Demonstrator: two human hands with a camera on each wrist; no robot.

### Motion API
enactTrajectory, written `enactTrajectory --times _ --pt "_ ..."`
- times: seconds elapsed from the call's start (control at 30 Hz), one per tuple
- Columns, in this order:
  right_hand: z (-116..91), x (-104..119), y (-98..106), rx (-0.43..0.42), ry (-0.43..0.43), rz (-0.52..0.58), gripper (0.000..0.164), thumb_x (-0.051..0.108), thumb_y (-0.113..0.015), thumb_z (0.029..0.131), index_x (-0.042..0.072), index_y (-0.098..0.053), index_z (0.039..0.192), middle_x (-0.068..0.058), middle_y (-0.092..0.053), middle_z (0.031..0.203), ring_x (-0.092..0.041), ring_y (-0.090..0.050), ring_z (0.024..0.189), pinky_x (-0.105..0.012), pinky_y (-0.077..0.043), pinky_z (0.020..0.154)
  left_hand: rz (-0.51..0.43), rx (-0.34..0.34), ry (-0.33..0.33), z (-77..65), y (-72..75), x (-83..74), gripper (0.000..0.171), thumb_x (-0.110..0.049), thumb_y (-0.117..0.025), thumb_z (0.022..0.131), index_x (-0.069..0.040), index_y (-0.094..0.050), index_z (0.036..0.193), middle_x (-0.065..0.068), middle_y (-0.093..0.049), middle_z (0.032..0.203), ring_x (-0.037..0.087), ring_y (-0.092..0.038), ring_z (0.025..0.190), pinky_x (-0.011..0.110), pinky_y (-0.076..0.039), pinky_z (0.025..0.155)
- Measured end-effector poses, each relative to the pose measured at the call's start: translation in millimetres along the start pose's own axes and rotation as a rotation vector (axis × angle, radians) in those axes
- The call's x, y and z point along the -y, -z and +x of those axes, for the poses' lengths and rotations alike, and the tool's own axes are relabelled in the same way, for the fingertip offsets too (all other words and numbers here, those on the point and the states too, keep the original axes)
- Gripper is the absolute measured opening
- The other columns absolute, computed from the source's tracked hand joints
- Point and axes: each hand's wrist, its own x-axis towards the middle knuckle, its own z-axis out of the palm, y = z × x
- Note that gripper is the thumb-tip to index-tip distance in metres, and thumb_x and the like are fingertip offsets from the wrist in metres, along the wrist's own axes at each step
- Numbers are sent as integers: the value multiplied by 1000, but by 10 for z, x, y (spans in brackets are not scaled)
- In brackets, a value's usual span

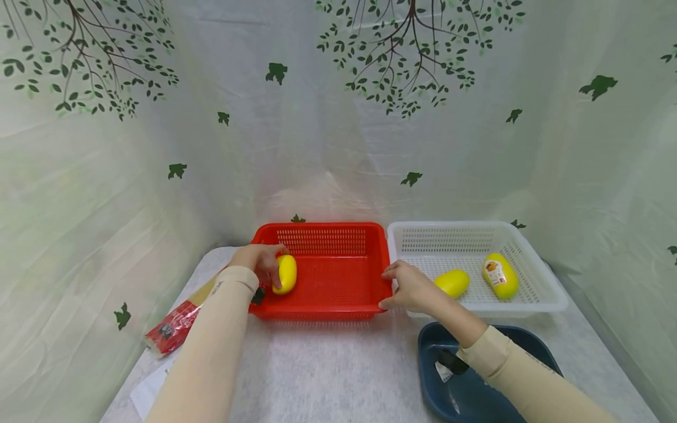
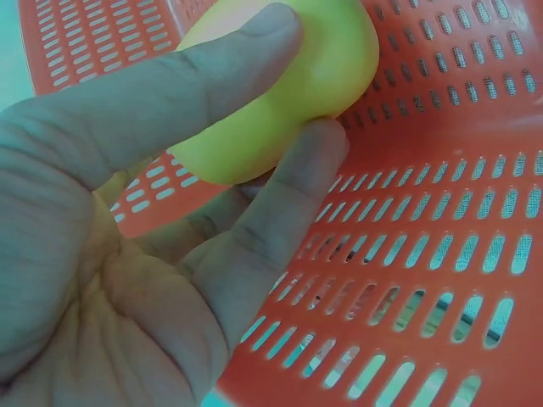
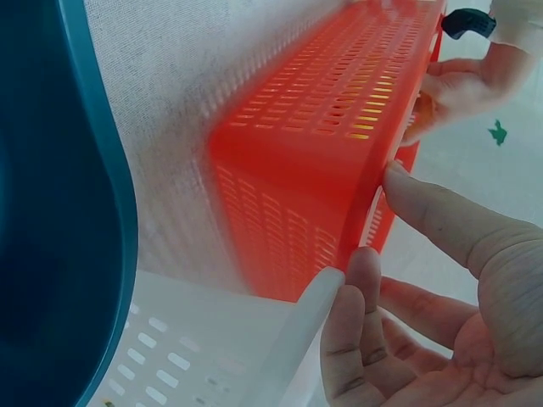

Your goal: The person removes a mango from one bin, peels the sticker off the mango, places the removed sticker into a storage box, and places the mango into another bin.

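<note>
At the left end of the red basket (image 1: 328, 282), my left hand (image 1: 259, 261) holds a yellow mango (image 1: 287, 275). In the left wrist view the thumb and fingers lie round the mango (image 2: 331, 59), close to the slotted basket wall (image 2: 424, 203). My right hand (image 1: 409, 286) grips the red basket's right rim near its front corner. The right wrist view shows the thumb on the red rim (image 3: 382, 182) and fingertips outside it, beside the white basket's rim (image 3: 310, 326).
Right of the red basket stands a white basket (image 1: 529, 306) with two yellow mangoes, one labelled (image 1: 499, 276). A dark blue basin (image 1: 428, 376) sits in front, under my right forearm. A red and tan package (image 1: 171, 329) lies left. Patterned sheeting (image 1: 328, 147) encloses the table (image 1: 317, 370).
</note>
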Motion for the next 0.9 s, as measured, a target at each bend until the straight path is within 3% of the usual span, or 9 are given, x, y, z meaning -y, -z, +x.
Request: enactTrajectory --times 0.23,0.4,0.6,0.8,0.9 --pt "11 -17 13 5 -1 -4 65 14 -94 82 -2 -66 139 -16 -65 140 -22 -69 94 -38 -66 88 1 -5 8 22 11 16 104 -5 -88 86 -19 -22 165 24 -39 148 35 -57 121 41 -61 101" --pt "15 -25 10 10 6 -11 67 16 -95 81 -2 -67 138 -16 -65 141 -23 -68 98 -37 -66 87 12 -17 38 5 5 30 110 -6 -90 84 -25 -19 167 23 -36 149 36 -54 122 43 -63 96" --pt "12 -16 1 9 -2 -8 66 15 -95 81 -1 -67 139 -15 -65 141 -22 -69 97 -37 -66 88 13 0 12 -41 -4 21 106 -7 -86 88 -21 -17 167 25 -38 146 31 -63 110 41 -62 100" --pt "8 -3 3 2 -11 1 65 13 -94 81 0 -67 139 -15 -66 140 -22 -69 97 -38 -66 88 -13 -28 21 -70 10 21 103 -11 -86 89 -22 -21 169 23 -43 144 31 -65 108 42 -61 103" --pt "13 1 -1 5 -11 -3 66 13 -94 81 0 -67 139 -15 -66 140 -23 -69 98 -38 -66 88 -34 -12 -1 -48 -3 44 98 -7 -83 92 -19 -21 168 24 -44 144 29 -66 107 40 -61 103"
